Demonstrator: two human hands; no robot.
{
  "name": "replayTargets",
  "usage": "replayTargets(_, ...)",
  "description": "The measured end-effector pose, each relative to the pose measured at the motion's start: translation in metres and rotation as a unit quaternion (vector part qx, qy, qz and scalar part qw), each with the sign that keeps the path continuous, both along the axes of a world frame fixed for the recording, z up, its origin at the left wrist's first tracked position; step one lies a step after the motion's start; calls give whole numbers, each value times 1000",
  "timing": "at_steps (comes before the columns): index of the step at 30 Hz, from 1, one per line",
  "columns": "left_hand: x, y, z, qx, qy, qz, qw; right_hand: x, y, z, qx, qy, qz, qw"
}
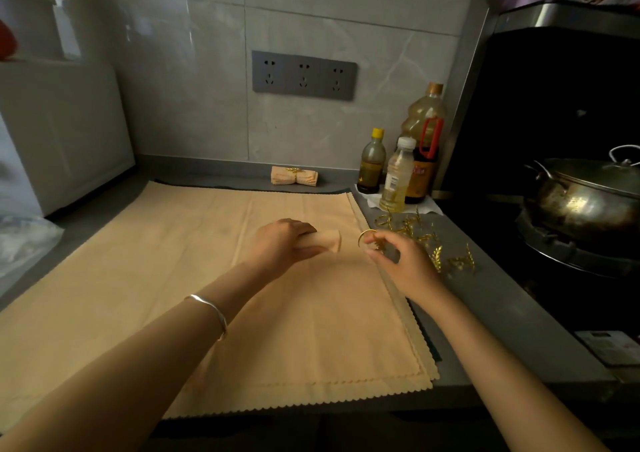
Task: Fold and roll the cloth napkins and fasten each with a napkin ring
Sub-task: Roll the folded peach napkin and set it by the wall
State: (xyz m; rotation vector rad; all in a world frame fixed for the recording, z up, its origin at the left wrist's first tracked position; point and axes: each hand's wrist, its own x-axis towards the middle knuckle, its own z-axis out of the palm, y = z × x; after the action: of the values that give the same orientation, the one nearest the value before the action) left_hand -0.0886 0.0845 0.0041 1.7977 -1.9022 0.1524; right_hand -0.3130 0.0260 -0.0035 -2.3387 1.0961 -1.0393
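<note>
One ringed peach cloth roll point(294, 176) lies finished; left hand point(289, 243) clamps its grip on a second roll point(331, 240), right hand point(398, 261) pinches a gold metal ring point(366, 238); flat peach napkins point(166, 278) remain.

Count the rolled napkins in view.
2: a ringed roll by the back wall; an unringed roll under the left hand. None appear hidden.

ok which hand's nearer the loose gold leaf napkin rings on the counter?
Right. The right hand, pinching one gold ring, sits just beside the pile of gold leaf rings; the left hand is farther off, gripping the rolled peach napkin.
</note>
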Motion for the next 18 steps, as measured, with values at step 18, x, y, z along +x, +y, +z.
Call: replayTargets(18,42,-1,-9,-31,39,1,999,90,-24,-14,137,-134,98,977)
